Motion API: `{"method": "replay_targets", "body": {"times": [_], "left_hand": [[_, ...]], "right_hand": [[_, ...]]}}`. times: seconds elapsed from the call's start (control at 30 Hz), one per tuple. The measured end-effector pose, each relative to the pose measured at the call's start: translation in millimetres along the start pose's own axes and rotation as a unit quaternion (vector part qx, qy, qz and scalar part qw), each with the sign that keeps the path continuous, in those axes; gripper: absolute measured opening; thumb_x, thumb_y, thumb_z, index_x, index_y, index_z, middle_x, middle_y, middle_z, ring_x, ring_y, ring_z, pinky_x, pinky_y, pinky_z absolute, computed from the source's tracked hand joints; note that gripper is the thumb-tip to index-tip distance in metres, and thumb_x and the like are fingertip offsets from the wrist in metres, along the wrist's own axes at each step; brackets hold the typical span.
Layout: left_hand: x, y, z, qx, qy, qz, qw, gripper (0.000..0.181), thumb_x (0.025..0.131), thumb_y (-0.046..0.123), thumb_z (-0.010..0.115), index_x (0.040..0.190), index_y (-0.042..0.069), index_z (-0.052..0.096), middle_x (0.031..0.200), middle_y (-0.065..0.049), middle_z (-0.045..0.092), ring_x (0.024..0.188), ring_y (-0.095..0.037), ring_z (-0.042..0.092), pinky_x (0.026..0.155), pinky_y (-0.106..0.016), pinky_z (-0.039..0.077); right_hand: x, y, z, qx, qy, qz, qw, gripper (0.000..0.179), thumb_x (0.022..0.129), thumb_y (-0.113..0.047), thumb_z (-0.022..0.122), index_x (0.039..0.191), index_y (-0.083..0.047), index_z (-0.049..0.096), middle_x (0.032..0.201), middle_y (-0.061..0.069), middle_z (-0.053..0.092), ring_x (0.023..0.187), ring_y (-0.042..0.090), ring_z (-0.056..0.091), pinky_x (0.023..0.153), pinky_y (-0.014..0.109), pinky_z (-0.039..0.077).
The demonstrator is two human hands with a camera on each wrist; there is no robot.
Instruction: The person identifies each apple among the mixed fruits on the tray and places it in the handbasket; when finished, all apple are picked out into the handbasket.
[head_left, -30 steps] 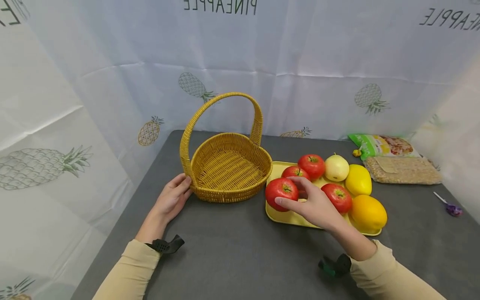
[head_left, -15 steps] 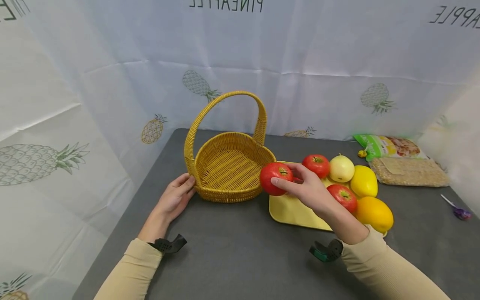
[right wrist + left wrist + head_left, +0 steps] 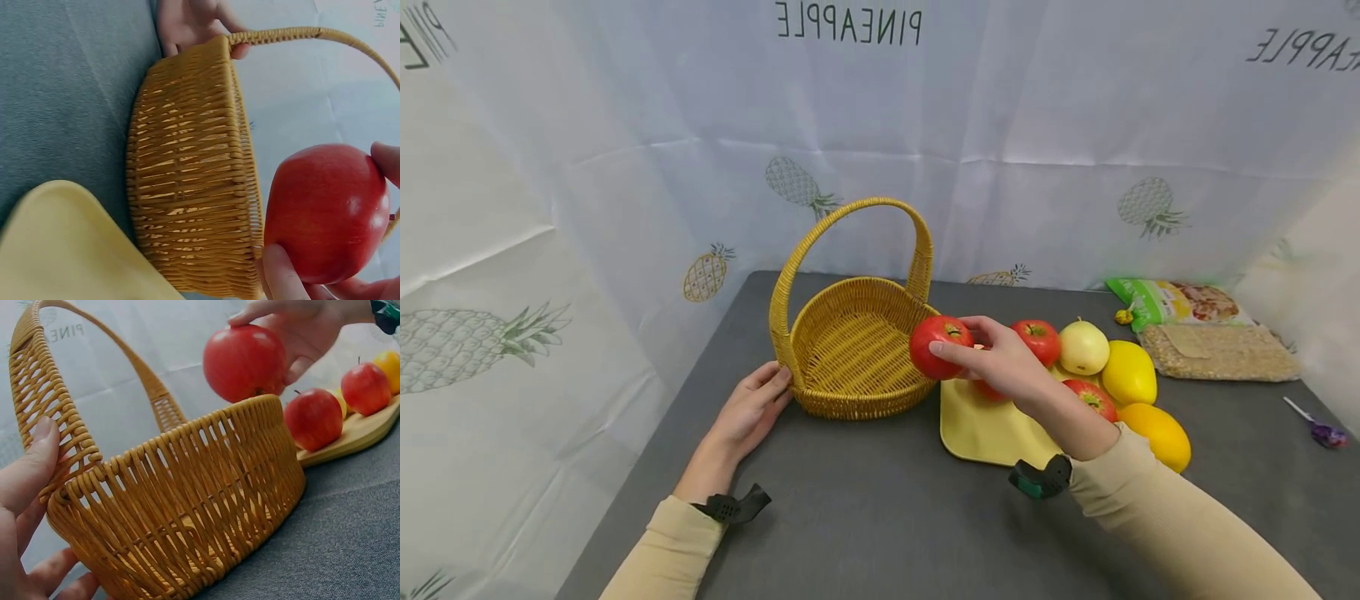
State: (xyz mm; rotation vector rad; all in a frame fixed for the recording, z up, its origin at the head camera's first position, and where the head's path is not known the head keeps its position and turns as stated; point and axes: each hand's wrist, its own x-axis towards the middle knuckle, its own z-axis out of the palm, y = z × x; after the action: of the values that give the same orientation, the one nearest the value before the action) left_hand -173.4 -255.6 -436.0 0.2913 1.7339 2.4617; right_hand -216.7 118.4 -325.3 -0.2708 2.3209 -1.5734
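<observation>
- Red apple point(image 3: 328, 212): grasped by the right hand point(image 3: 1006, 362), just above the wicker basket point(image 3: 857, 407)'s rim point(image 3: 265, 403); extra lift should avoid knocks.
- Left of that grip, the left hand point(image 3: 751, 410) holds the basket by its handle point(image 3: 781, 312)'s base, a sensible brace.
- Yellow tray point(image 3: 988, 437): below the right grip.

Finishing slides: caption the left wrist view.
Left hand holds a wicker basket; right hand grips a red apple near the rim.
</observation>
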Motion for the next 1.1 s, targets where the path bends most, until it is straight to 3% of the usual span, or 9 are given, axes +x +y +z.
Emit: {"method": "replay_targets", "body": {"times": [0.2,0.4,0.63,0.9,1.1], "left_hand": [[-2.4,-0.9,-2.2,0.003,-0.008,0.009,0.9999,0.021,0.110,0.018,0.052,0.122,0.006,0.064,0.135,-0.009,0.056,0.133,-0.021,0.049,0.109,-0.029,0.042],[-2.0,0.2,-0.8,0.006,-0.002,0.008,0.9999,0.017,0.110,0.017,0.054,0.117,0.009,0.066,0.132,-0.008,0.057,0.131,-0.021,0.051,0.108,-0.029,0.043],[-2.3,0.8,0.2,0.020,0.004,0.000,0.9998,0.015,0.109,0.018,0.055,0.113,0.015,0.069,0.132,-0.008,0.057,0.131,-0.022,0.050,0.107,-0.029,0.043],[-1.3,1.3,-2.4,0.036,-0.015,0.004,0.9992,0.026,0.109,0.020,0.055,0.128,0.003,0.064,0.135,-0.010,0.056,0.132,-0.023,0.050,0.108,-0.030,0.043],[-0.8,2.1,-3.3,0.036,-0.013,0.004,0.9992,0.031,0.109,0.020,0.055,0.130,-0.004,0.058,0.136,-0.013,0.054,0.132,-0.023,0.050,0.108,-0.030,0.044]], "right_hand": [[10.1,-12.5,2.3,0.014,-0.023,0.006,0.9996,0.073,0.091,-0.049,0.077,0.147,-0.013,0.047,0.136,0.011,0.058,0.118,0.028,0.060,0.095,0.046,0.054],[21.8,-24.7,6.5,-0.012,-0.036,0.001,0.9993,0.074,0.090,-0.051,0.077,0.146,-0.012,0.047,0.133,0.011,0.060,0.112,0.028,0.063,0.094,0.043,0.055],[36.7,-31.0,6.6,-0.019,-0.040,0.031,0.9985,0.079,0.091,-0.048,0.078,0.148,-0.007,0.042,0.136,0.013,0.057,0.104,0.031,0.065,0.099,0.048,0.051],[57.0,-39.1,4.7,-0.013,-0.069,0.061,0.9957,0.082,0.089,-0.047,0.080,0.148,-0.005,0.041,0.139,0.012,0.052,0.118,0.031,0.059,0.100,0.047,0.052],[76.1,-43.4,6.6,-0.047,-0.093,0.062,0.9926,0.082,0.090,-0.046,0.079,0.148,-0.002,0.040,0.137,0.014,0.053,0.121,0.029,0.056,0.099,0.046,0.053]]}}
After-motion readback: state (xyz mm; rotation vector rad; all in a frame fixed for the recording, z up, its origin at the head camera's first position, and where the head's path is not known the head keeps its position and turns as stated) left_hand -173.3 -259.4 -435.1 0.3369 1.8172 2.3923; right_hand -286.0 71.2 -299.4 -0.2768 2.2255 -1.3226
